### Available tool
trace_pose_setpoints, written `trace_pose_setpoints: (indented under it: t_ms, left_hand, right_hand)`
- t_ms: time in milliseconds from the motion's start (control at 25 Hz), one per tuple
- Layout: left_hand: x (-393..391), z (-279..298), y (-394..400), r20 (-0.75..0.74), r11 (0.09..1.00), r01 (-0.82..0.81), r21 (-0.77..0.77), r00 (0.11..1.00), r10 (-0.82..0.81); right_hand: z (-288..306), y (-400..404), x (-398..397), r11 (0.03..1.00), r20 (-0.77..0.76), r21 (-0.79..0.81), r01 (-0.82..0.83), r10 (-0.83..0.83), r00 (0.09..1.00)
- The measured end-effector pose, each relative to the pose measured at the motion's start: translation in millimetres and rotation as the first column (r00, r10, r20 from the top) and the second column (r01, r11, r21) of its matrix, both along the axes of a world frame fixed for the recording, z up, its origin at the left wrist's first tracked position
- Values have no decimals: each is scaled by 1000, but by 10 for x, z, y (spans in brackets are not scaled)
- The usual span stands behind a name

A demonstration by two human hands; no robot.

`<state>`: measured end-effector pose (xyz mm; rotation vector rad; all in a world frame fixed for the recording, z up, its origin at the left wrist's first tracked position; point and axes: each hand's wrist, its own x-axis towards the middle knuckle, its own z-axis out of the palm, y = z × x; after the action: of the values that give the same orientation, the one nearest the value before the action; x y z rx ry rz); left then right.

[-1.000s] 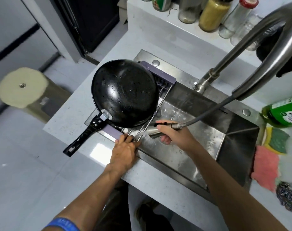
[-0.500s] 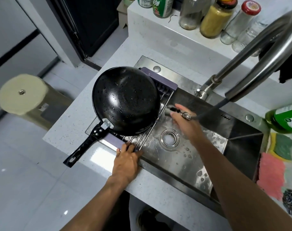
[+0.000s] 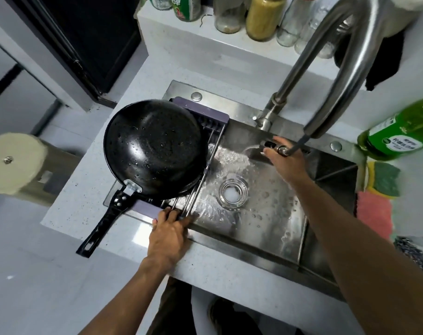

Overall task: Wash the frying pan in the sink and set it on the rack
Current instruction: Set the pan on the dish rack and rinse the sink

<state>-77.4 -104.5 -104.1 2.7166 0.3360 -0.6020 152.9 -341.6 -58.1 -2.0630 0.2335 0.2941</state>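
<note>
The black frying pan point(image 3: 155, 148) lies upside down, wet, on the purple-ended wire rack point(image 3: 207, 117) over the left end of the steel sink point(image 3: 266, 213). Its black handle point(image 3: 101, 226) sticks out over the counter toward me. My left hand point(image 3: 169, 233) rests on the rack's near end, fingers on the wire bars. My right hand point(image 3: 285, 160) grips the pull-out spray head point(image 3: 268, 145) on its hose near the sink's back wall. Water streams from it leftward into the basin.
The tall curved tap point(image 3: 346, 52) arches over the sink. Jars and bottles point(image 3: 263, 18) line the back ledge. A green soap bottle point(image 3: 399, 131), a green-yellow sponge point(image 3: 384, 180), a pink cloth point(image 3: 372, 216) and a steel scourer point(image 3: 411, 252) sit right of the sink. A round stool point(image 3: 12, 163) stands left.
My right hand has carried the spray head from the sink's near left side to its back wall. The pan and my left hand have stayed in place.
</note>
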Motion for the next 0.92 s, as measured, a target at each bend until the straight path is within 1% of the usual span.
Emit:
trace_pose_setpoints:
  t_ms: [80, 160, 240, 280, 360, 440, 520, 600, 640, 680, 720, 760, 840, 920]
  left_hand:
    - [18, 12, -30, -15, 999, 22, 28, 1000, -22]
    - [45, 33, -88, -22, 999, -5, 32, 1000, 6]
    - [64, 27, -119, -30, 999, -38, 30, 999, 39]
    - [73, 22, -123, -40, 999, -19, 49, 999, 21]
    - [81, 17, -93, -66, 997, 15, 72, 998, -10]
    - [97, 49, -84, -79, 999, 6, 53, 997, -2]
    - [111, 96, -123, -86, 999, 8, 47, 996, -4]
    - [126, 163, -171, -101, 996, 27, 82, 995, -19]
    - [145, 204, -204, -104, 993, 30, 114, 994, -19]
    - [167, 242, -255, -96, 988, 32, 151, 995, -18]
    - [196, 275, -321, -74, 983, 38, 181, 997, -25]
    - [233, 286, -396, -43, 983, 50, 179, 998, -43]
    - [321, 234, -556, 3, 994, 84, 65, 996, -85]
    - [457, 84, -693, -11, 996, 88, -31, 996, -88]
  right_hand:
    - [47, -322, 11, 989, -7, -146, -17, 16, 1000]
    - [83, -685, 19, 943, -5, -325, -69, 71, 997]
    - [133, -1035, 32, 894, -41, -437, -96, 87, 995]
    - [167, -1179, 52, 867, -78, -485, -117, 90, 993]
    - [242, -1349, 96, 778, -181, -589, -219, 138, 974]
    - [314, -1447, 98, 706, -274, -639, -305, 162, 948]
    - [339, -1461, 1, 690, -347, -624, -366, 175, 921]
    - [279, -1329, -179, 701, -408, -559, -442, 231, 883]
    - [246, -1204, -292, 730, -419, -507, -458, 255, 871]
    - [216, -1066, -410, 783, -422, -431, -448, 264, 867]
    - [187, -919, -514, 842, -413, -340, -418, 266, 871]
    - [155, -782, -582, 884, -397, -261, -388, 267, 878]
    - [94, -573, -615, 931, -318, -148, -333, 274, 908]
    - [25, -427, -494, 957, -205, -72, -283, 263, 943]
